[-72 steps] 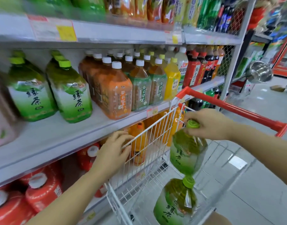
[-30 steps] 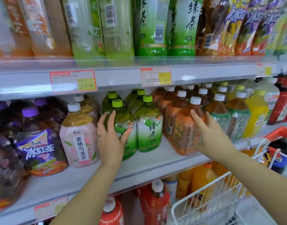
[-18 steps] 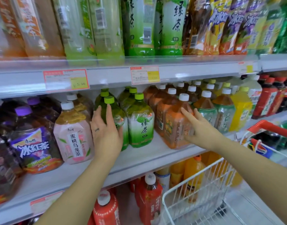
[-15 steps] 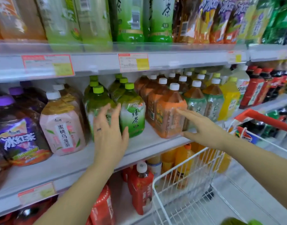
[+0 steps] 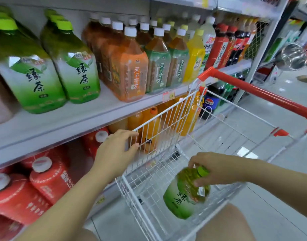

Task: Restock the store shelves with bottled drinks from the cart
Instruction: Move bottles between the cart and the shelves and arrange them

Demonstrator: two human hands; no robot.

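The right hand (image 5: 217, 168) curls its fingers round the neck of the green tea bottle (image 5: 184, 197), lower right in the cart (image 5: 168, 108); the left hand (image 5: 118, 150) pinches its rim. Lift straight, clear of the wires

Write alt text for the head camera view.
The right hand grips the cap end of a green tea bottle inside a white wire cart, while the left hand holds the cart's rim. Beside it, a shelf carries green, orange and yellow bottled drinks.
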